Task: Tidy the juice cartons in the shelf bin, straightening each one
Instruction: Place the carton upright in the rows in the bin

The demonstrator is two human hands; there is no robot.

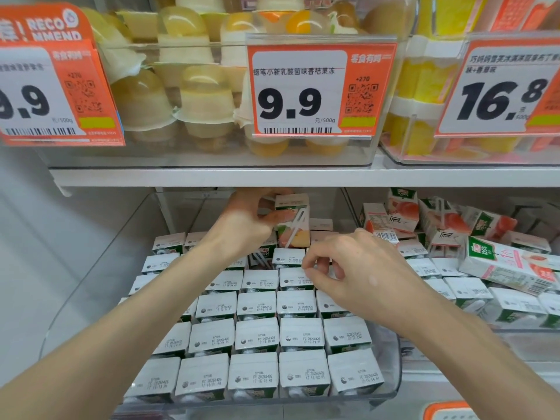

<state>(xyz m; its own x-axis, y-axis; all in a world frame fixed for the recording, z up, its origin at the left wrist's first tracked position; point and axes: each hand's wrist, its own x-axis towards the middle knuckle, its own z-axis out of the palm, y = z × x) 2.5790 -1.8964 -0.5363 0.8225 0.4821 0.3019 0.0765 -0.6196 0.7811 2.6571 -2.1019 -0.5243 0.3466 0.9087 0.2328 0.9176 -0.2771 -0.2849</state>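
Note:
Several white-topped juice cartons stand upright in neat rows inside a clear shelf bin. My left hand grips one carton with a straw on its side, lifted above the back rows just under the upper shelf. My right hand hovers over the middle rows, its fingers curled down and pinching at the top of a carton. Whether those fingers have a firm hold is unclear.
To the right, a second bin holds similar cartons lying tumbled at angles. The white shelf board runs close overhead. Above it stand clear bins of jelly cups with orange price tags.

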